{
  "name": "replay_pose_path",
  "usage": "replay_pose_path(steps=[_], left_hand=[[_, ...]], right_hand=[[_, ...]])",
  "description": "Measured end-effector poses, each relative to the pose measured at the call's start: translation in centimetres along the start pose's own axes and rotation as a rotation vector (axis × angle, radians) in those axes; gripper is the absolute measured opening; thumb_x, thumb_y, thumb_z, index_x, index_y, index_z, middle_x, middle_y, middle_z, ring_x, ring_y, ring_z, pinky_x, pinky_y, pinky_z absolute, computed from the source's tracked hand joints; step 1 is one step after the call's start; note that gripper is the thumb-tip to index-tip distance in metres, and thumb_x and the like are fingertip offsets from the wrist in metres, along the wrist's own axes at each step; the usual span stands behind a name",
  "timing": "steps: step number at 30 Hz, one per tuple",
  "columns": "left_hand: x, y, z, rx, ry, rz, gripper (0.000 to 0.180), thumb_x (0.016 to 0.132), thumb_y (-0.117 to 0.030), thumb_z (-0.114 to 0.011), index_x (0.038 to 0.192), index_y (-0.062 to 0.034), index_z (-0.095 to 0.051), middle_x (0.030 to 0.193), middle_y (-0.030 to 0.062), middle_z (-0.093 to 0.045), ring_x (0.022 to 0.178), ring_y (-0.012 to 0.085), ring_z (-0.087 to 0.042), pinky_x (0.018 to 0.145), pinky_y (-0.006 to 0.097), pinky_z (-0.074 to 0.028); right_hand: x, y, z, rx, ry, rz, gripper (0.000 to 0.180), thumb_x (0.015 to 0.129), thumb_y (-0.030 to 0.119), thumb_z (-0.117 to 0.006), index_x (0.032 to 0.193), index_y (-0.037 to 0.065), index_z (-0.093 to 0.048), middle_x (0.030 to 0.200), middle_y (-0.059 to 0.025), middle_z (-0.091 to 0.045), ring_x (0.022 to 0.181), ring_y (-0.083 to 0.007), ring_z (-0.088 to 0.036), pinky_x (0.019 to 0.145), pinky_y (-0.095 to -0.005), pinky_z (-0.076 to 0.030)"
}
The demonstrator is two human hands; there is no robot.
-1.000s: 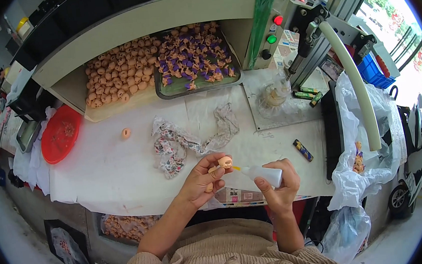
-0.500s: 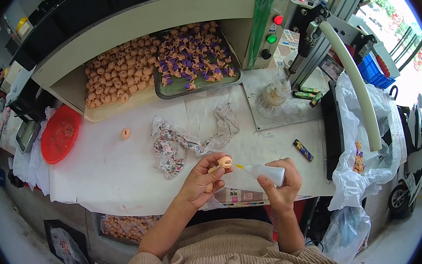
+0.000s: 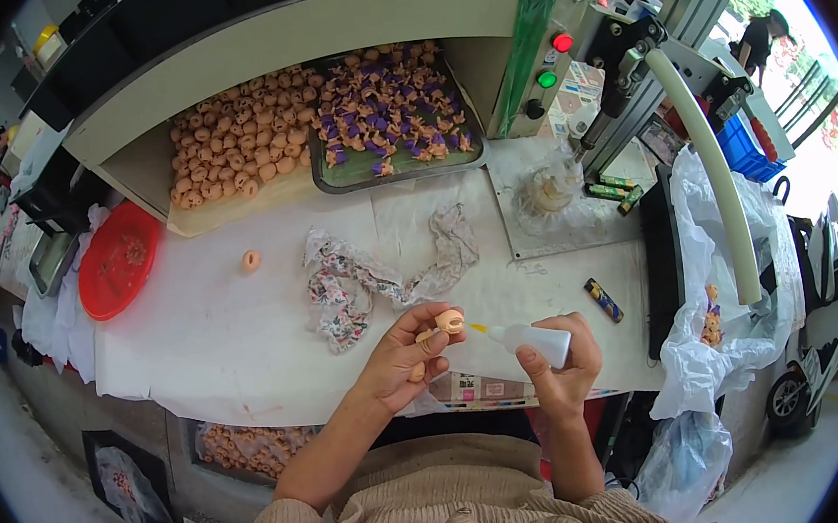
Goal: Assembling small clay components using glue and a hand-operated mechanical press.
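Between the thumb and fingers of my left hand is a small peach-coloured doll head, its slotted opening turned to the right. A second peach piece shows lower in the same hand, partly covered by the fingers. My right hand is wrapped round a white squeeze bottle tilted on its side. Its yellow nozzle tip points at the doll head, with a small gap between them. A crumpled floral cloth lies just beyond my hands, and one loose doll head rests farther left.
Many doll heads are piled under the shelf, beside a dark tray of purple-and-peach figures. A red basin sits at left. A press with a base plate stands at right, near a dark patterned tube.
The bottle's nozzle has drawn back slightly to the right from the doll head. My left hand holds its pose. A person now shows outside at the upper right.
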State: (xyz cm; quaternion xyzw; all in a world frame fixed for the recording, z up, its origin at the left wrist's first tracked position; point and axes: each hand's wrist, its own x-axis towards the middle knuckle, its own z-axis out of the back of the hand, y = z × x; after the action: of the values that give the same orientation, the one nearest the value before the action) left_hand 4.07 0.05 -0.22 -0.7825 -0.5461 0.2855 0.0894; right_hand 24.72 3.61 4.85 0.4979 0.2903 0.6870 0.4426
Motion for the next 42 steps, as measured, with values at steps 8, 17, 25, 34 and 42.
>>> replay_pose_path(steps=[8,17,25,34,42], left_hand=[[-2.0,-1.2,1.6,0.042,0.03,-0.117,0.035,0.086,0.002,-0.062,0.118,-0.0131,-0.057,0.122,0.005,-0.056,0.105,0.0153,-0.061,0.062,0.02,-0.054],[-4.9,-4.5,3.5,0.064,0.117,-0.225,0.035,0.086,0.003,-0.061,0.119,-0.0102,-0.057,0.121,0.0054,-0.058,0.102,0.0135,-0.06,0.065,0.021,-0.055],[-6.7,-6.6,6.0,-0.084,0.112,-0.115,0.035,0.09,-0.011,-0.062,0.123,-0.0141,-0.054,0.119,0.007,-0.058,0.093,0.0119,-0.061,0.055,0.019,-0.046],[-7.5,-7.8,6.6,-0.142,0.231,-0.111,0.034,0.091,-0.012,-0.06,0.124,-0.012,-0.053,0.119,0.0103,-0.056,0.091,0.013,-0.059,0.054,0.019,-0.048],[-8.2,-8.4,6.4,-0.189,0.246,-0.095,0.037,0.092,-0.012,-0.059,0.127,-0.0118,-0.05,0.118,0.0093,-0.056,0.092,0.013,-0.059,0.054,0.02,-0.048]], right_hand=[[0.9,-1.4,-3.3,0.113,-0.033,-0.147,0.033,0.077,0.022,-0.076,0.093,0.0,-0.059,0.084,-0.0038,-0.055,0.074,-0.0109,-0.051,0.064,-0.0248,-0.041],[4.1,-1.9,-8.0,-0.101,0.242,-0.332,0.027,0.08,0.016,-0.072,0.098,0.002,-0.059,0.09,-0.0047,-0.06,0.074,-0.0097,-0.052,0.067,-0.0238,-0.043],[10.3,2.3,-12.7,-0.277,0.224,0.223,0.015,0.082,0.008,-0.065,0.097,0.004,-0.065,0.095,-0.0097,-0.066,0.086,-0.0291,-0.056,0.077,-0.0355,-0.044],[20.0,1.5,-24.7,-0.426,0.572,0.577,0.022,0.074,-0.003,-0.061,0.091,0.007,-0.07,0.097,-0.0103,-0.065,0.097,-0.0308,-0.058,0.081,-0.0389,-0.049],[21.0,2.2,-25.0,-0.578,0.663,0.499,0.02,0.074,-0.001,-0.062,0.092,0.006,-0.067,0.093,-0.0115,-0.062,0.093,-0.0309,-0.059,0.078,-0.0397,-0.049]])
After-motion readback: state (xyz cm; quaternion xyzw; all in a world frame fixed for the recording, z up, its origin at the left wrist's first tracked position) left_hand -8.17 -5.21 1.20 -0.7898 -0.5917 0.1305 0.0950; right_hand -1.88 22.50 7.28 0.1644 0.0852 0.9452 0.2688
